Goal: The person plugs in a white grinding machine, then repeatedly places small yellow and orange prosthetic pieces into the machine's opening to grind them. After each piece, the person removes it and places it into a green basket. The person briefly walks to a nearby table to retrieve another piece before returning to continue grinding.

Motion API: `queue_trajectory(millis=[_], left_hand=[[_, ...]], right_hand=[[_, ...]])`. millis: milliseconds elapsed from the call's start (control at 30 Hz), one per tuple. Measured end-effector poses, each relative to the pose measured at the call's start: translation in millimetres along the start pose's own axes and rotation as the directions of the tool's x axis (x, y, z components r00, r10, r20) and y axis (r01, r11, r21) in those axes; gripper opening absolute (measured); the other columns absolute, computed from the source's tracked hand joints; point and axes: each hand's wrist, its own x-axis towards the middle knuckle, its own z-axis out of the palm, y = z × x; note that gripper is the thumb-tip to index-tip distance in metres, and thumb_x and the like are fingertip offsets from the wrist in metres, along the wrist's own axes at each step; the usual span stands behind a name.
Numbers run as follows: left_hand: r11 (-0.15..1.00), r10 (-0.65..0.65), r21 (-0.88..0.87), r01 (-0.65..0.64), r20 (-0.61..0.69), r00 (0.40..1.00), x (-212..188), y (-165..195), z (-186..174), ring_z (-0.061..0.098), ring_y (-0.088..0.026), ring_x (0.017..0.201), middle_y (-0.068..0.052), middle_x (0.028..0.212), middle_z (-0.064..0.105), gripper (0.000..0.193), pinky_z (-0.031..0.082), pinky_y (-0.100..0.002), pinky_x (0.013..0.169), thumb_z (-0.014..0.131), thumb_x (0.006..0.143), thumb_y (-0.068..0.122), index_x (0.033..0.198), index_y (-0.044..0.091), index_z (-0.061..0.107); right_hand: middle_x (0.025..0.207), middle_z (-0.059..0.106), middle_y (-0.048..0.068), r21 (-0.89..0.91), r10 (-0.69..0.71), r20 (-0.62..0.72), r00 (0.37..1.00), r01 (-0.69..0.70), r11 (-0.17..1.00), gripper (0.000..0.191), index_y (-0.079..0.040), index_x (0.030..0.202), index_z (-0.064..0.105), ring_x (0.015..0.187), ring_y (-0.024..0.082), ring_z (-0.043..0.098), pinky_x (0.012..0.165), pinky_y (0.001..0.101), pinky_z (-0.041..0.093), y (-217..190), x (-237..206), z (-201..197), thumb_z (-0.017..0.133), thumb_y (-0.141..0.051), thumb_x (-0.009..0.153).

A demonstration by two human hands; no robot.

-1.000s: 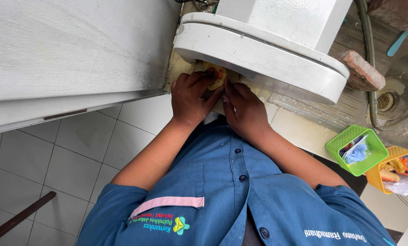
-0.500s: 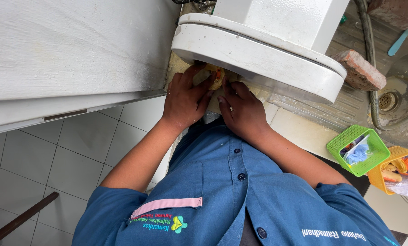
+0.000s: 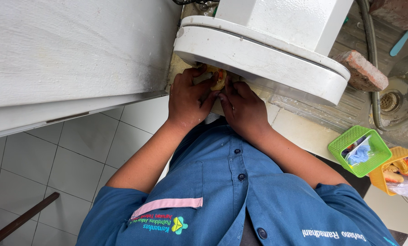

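Under the white rounded base at upper centre of the frame, we press both hands together around a small yellow object. Our left hand curls its fingers up beneath the base's lip, thumb angled toward the yellow object; our right hand lies just beside it, fingertips touching the same object. Both hands are partly closed, though we cannot tell how firm the grip is, since the base hides the fingertips. Right of the base, a brick rests on the ribbed draining board. Lower right, a green basket sits beside an orange basket. Pale floor tiles fill the lower left.
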Motion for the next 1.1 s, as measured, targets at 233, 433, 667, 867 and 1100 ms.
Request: queue_trajectory(millis=[233, 433, 667, 867, 1100], left_hand=[[0.998, -0.054, 0.011, 0.055, -0.029, 0.998, -1.0, 1.9, 4.0, 0.058, -0.028, 0.108, -0.009, 0.123, 0.062, 0.028, 0.052, -0.040, 0.091, 0.086, 0.086, 0.031, 0.110, 0.018, 0.080], [0.998, -0.041, 0.045, 0.045, -0.087, 0.995, -3.4, 4.4, 8.5, 0.058, -0.028, 0.110, -0.008, 0.122, 0.061, 0.031, 0.051, -0.041, 0.093, 0.085, 0.086, 0.035, 0.110, 0.017, 0.080], [0.992, -0.067, 0.096, 0.079, -0.115, 0.991, -3.2, 7.9, 12.4, 0.057, -0.025, 0.106, -0.006, 0.116, 0.060, 0.034, 0.049, -0.041, 0.090, 0.086, 0.086, 0.044, 0.107, 0.018, 0.080], [0.985, -0.081, 0.141, 0.099, -0.128, 0.989, -3.8, 8.6, 17.0, 0.057, -0.024, 0.104, -0.004, 0.113, 0.060, 0.037, 0.045, -0.042, 0.088, 0.085, 0.084, 0.050, 0.106, 0.020, 0.081], [0.983, -0.085, 0.152, 0.101, -0.106, 0.991, -2.8, 12.2, 12.3, 0.058, -0.024, 0.103, -0.005, 0.110, 0.061, 0.040, 0.043, -0.043, 0.084, 0.084, 0.084, 0.049, 0.110, 0.019, 0.080]], right_hand=[[0.108, 0.062, 0.013, 0.000, 0.010, 0.017, 1.000, -0.010, 1.000, 0.044, 0.001, 0.141, 0.062, 0.089, 0.027, 0.068, 0.072, 0.0374, 0.059, -1.4, 2.3, -3.0, 0.065, -0.019, 0.101], [0.108, 0.062, 0.013, -0.009, 0.000, 0.011, 1.000, 0.001, 1.000, 0.046, 0.002, 0.142, 0.062, 0.088, 0.027, 0.068, 0.071, 0.0371, 0.058, 0.6, 2.4, -2.4, 0.064, -0.017, 0.100], [0.101, 0.065, 0.010, -0.004, 0.007, -0.068, 0.998, -0.007, 1.000, 0.036, -0.005, 0.134, 0.071, 0.080, 0.025, 0.069, 0.069, 0.0365, 0.058, -0.7, -4.3, -5.1, 0.069, -0.016, 0.099], [0.103, 0.065, 0.011, -0.007, -0.024, -0.067, 0.998, 0.023, 1.000, 0.038, -0.001, 0.135, 0.069, 0.081, 0.024, 0.069, 0.069, 0.0348, 0.058, -1.6, -6.5, -7.2, 0.068, -0.014, 0.099], [0.102, 0.065, 0.011, 0.029, 0.023, -0.034, 0.999, -0.022, 0.999, 0.039, 0.000, 0.134, 0.069, 0.079, 0.025, 0.069, 0.066, 0.0364, 0.058, -7.3, -9.4, -10.3, 0.069, -0.016, 0.099]])
